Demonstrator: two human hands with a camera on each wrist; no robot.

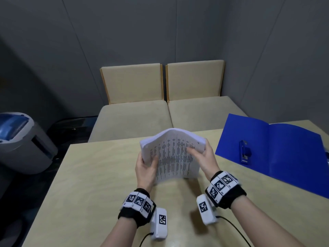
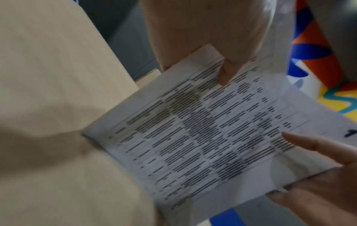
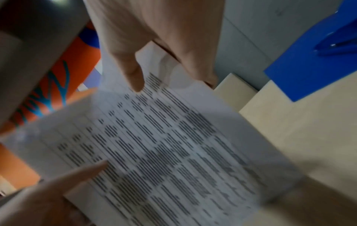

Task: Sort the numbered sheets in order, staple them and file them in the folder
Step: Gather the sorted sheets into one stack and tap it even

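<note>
A stack of printed sheets [image 1: 175, 157] stands on end on the beige table [image 1: 99, 179], with its top edge bowed over. My left hand [image 1: 149, 163] grips its left edge, thumb on the front page. My right hand [image 1: 198, 152] grips the upper right corner, thumb on the front. In the left wrist view the sheets [image 2: 203, 130] show a "1" by the corner that the right hand [image 2: 309, 160] holds. The right wrist view shows the sheets [image 3: 164, 145] too, blurred. An open blue folder [image 1: 288, 157] lies to the right with a blue stapler [image 1: 245, 152] on it.
Two beige upholstered seats [image 1: 135, 120] stand against the table's far edge, with grey walls behind them. A grey and blue machine [image 1: 21, 139] sits on the floor at the left. Cables trail from the wrist cameras over the table's near edge.
</note>
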